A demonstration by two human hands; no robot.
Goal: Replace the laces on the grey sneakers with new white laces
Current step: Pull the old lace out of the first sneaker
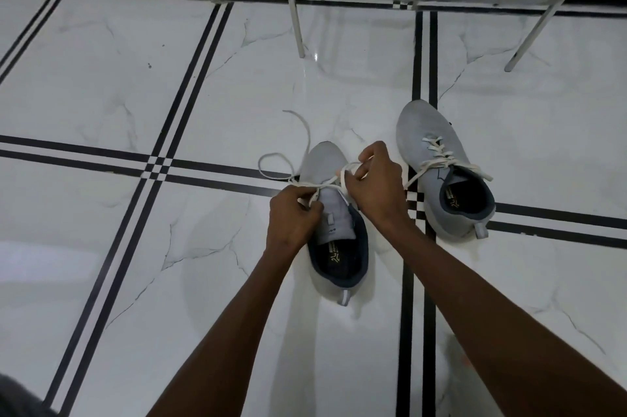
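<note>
We have both hands on the near shoe (334, 230), which stands on the floor (135, 77) with its toe pointing away from us. Our left hand (293, 218) is curled and pinches the white lace (271, 158) at the shoe's left side; our right hand (376, 184) is curled round the same lace above the tongue.

The risk we see is uneven ends: if one hand pulls harder, the lace could slide through the eyelets and leave one side too short to tie. The loose loop trailing off past the toe could also snag or twist as we draw it in, and the light shoe may skid on the glossy tile.

The shoe is pale grey knit with a dark collar and a heel tab. The other shoe (444, 172) sits just to the right, further from us, already threaded with white lace, its ends lying untied.
</note>
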